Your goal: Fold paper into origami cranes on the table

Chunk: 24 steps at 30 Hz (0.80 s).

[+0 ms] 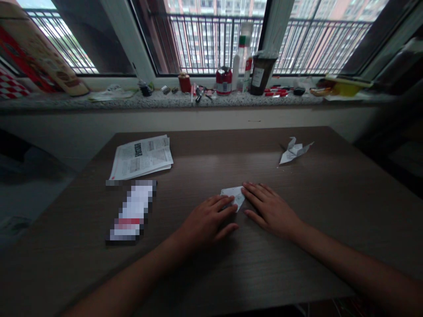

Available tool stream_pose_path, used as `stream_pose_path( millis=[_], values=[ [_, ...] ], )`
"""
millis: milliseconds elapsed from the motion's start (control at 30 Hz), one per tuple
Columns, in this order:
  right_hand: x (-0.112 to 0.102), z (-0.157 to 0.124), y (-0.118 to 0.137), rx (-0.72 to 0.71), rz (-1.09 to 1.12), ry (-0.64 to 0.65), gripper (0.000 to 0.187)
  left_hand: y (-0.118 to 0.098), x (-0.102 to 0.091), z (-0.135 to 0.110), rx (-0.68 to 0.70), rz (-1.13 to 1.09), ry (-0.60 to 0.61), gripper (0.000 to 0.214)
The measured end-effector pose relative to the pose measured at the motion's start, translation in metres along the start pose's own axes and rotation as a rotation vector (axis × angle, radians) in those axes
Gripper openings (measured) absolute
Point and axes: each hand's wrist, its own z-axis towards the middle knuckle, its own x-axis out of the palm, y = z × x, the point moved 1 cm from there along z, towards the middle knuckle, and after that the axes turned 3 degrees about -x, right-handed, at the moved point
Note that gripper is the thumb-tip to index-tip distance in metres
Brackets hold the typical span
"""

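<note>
A small piece of folded white paper [236, 192] lies flat on the brown table, its lower end narrowing to a point. My left hand [211, 216] rests over its left side, fingers stretched out and apart from the thumb. On the right edge of the paper lie the fingertips of my right hand [269, 204], with the fingers extended and the thumb apart. Part of the paper is hidden beneath both hands. A finished paper crane [294, 150] sits farther back on the right.
Printed sheets [143, 156] lie at the back left of the table [198, 154], with a pixelated phone [134, 211] in front of them. On the windowsill [125, 103] beyond stand a red can [224, 81], a dark cup [261, 74], bottles and small clutter.
</note>
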Motion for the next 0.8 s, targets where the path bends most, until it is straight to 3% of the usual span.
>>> stream_pose_path(
  millis=[300,500,633,800],
  values=[
    [0.002,0.001,-0.005,-0.006,0.063,0.009,0.073,0.003,-0.003,-0.001,0.016,0.0,0.014,0.048],
    [0.003,0.016,0.002,0.042,0.055,-0.032,0.07,0.003,-0.006,0.001,0.024,-0.011,0.015,0.047],
    [0.004,0.025,0.007,0.001,0.029,-0.037,0.063,0.003,-0.006,0.0,0.03,-0.019,-0.011,0.046],
    [0.008,0.025,0.005,-0.065,0.047,0.027,0.071,0.007,-0.002,-0.002,0.016,0.001,0.015,0.046]
  ],
)
